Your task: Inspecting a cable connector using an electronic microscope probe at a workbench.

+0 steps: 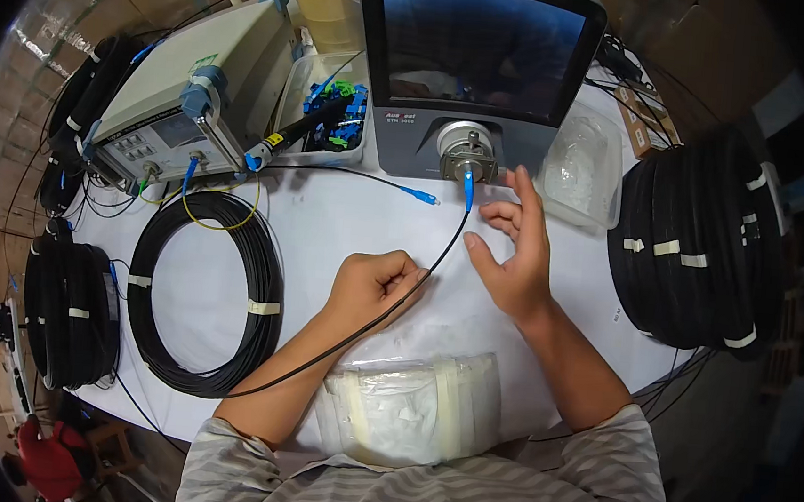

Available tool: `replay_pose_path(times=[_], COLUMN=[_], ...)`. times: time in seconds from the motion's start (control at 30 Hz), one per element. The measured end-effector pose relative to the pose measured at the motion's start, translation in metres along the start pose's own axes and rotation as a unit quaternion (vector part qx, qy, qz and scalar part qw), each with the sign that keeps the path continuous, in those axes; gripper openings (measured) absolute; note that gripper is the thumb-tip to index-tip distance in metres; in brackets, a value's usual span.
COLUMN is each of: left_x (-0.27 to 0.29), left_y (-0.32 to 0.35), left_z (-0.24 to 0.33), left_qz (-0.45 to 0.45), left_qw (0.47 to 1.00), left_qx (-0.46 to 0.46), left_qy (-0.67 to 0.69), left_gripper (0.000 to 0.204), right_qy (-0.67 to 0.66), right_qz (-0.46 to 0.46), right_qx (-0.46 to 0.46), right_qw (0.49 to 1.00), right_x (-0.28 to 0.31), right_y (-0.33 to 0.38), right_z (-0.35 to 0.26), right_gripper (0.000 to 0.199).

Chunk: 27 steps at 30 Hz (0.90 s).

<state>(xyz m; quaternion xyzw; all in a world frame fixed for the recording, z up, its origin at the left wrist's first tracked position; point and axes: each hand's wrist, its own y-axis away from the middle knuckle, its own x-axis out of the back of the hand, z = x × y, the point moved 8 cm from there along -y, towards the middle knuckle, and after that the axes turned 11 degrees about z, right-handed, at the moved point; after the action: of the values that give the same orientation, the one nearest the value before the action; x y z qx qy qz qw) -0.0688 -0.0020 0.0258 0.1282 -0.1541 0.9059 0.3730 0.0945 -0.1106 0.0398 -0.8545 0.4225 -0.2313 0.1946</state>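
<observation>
My left hand [376, 285] is closed on a thin black cable [446, 253] in the middle of the white table. That cable runs up to a blue connector [468, 186] plugged into the round metal port [467, 152] of a grey device with a dark screen [480, 45]. My right hand [513, 250] hovers open just right of the cable, fingers spread, below the port. A second blue connector [419, 195] lies loose on the table to the left of the port.
A black cable coil [206, 292] lies left of my hands. A beige test instrument [192, 93], a tray of blue and green connectors [335, 114], a clear plastic tub [581, 166], stacked black coils [695, 246] and a plastic-wrapped bundle [409, 407] surround me.
</observation>
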Motion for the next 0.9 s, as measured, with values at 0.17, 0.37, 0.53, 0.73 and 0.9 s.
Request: replay_pose_path(times=[0.17, 0.37, 0.53, 0.73, 0.9], left_x=[-0.001, -0.005, -0.006, -0.004, -0.003], left_y=[-0.002, -0.002, 0.002, -0.009, -0.047], left_z=[0.002, 0.0, -0.001, -0.007, -0.01], left_qz=[-0.013, -0.015, -0.016, 0.015, 0.138], left_qw=[1.0, 0.999, 0.996, 0.999, 0.977], left_qx=[0.012, -0.019, -0.034, 0.007, 0.005], left_qy=[-0.012, -0.043, -0.083, 0.048, 0.162], left_gripper=[0.028, 0.032, 0.031, 0.024, 0.025], right_qy=[0.006, -0.002, -0.025, 0.078, 0.092], right_qz=[-0.001, 0.042, 0.049, 0.091, 0.117], right_qx=[0.018, 0.002, -0.014, 0.109, 0.152], right_qw=[1.0, 0.999, 0.998, 0.987, 0.977], right_x=[-0.003, -0.001, -0.008, -0.006, -0.003], right_y=[0.0, -0.001, 0.005, -0.006, -0.021], right_z=[-0.004, -0.004, -0.006, -0.03, -0.034], right_gripper=[0.091, 0.091, 0.089, 0.078, 0.073])
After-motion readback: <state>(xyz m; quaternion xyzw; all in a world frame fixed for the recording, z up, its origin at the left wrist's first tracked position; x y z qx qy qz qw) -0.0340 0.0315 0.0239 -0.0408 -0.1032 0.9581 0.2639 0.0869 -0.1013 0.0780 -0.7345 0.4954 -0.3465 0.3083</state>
